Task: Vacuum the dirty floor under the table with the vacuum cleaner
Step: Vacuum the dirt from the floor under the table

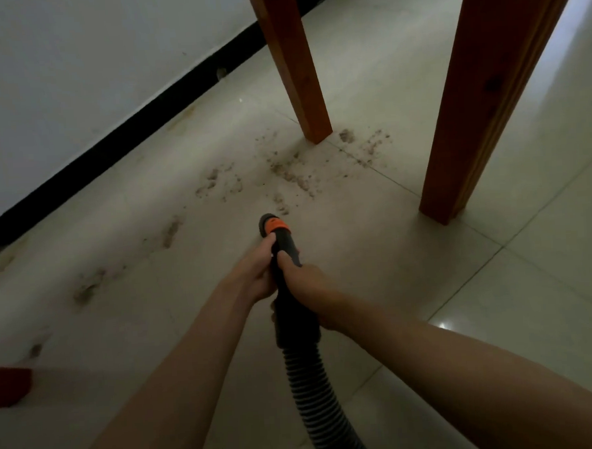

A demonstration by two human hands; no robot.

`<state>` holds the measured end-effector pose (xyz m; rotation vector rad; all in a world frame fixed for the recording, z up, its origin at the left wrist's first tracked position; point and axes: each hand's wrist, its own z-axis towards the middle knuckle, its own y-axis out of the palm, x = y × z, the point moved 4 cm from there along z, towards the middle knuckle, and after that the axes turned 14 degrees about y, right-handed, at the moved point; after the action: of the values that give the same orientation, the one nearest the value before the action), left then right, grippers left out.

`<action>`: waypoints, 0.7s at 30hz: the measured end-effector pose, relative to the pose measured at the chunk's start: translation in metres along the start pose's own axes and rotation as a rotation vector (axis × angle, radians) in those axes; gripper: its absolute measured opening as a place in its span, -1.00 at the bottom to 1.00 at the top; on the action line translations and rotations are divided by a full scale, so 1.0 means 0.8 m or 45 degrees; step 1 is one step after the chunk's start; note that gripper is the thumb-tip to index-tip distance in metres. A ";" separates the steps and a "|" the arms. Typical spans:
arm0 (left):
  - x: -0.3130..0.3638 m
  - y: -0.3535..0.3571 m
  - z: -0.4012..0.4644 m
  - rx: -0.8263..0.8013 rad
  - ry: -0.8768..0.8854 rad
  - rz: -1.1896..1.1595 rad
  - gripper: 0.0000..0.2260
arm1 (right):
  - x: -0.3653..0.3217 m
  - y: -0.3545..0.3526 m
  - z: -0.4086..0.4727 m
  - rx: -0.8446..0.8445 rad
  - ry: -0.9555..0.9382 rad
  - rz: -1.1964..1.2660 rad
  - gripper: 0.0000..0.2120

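Observation:
A black vacuum nozzle (277, 229) with an orange ring points forward and down at the pale tiled floor (411, 287). Its ribbed black hose (314, 405) runs back toward me. My left hand (257, 271) grips the tube from the left, just behind the orange ring. My right hand (308, 285) grips it from the right, slightly further back. Patches of brown dirt (292, 173) lie on the tiles just beyond the nozzle, around the two wooden table legs (294, 63) (486, 94), and more dirt (88, 286) trails off to the left along the wall.
A white wall (74, 81) with a black skirting strip (129, 140) runs diagonally on the left. A red object (8, 385) pokes in at the left edge. The nearer table leg stands right of the nozzle; open tiles stretch to the right.

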<state>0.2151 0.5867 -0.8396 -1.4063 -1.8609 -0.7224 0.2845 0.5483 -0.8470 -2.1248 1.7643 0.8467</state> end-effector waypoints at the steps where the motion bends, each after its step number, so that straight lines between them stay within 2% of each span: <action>1: 0.002 -0.007 0.007 0.014 -0.001 0.038 -0.53 | -0.004 0.007 0.006 0.038 -0.015 -0.051 -0.39; 6: 0.014 -0.021 0.024 -0.047 0.029 0.133 -0.51 | -0.007 0.010 0.025 0.304 -0.102 -0.198 -0.42; 9: 0.013 -0.020 0.025 -0.094 0.050 0.211 -0.51 | 0.001 0.011 0.028 0.372 -0.125 -0.167 -0.46; 21: 0.029 -0.034 0.044 0.013 0.114 0.286 -0.53 | -0.019 0.026 0.050 0.276 -0.184 -0.180 -0.49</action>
<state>0.1781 0.6202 -0.8430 -1.5219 -1.6049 -0.6510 0.2520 0.5771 -0.8668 -1.9688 1.5386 0.7175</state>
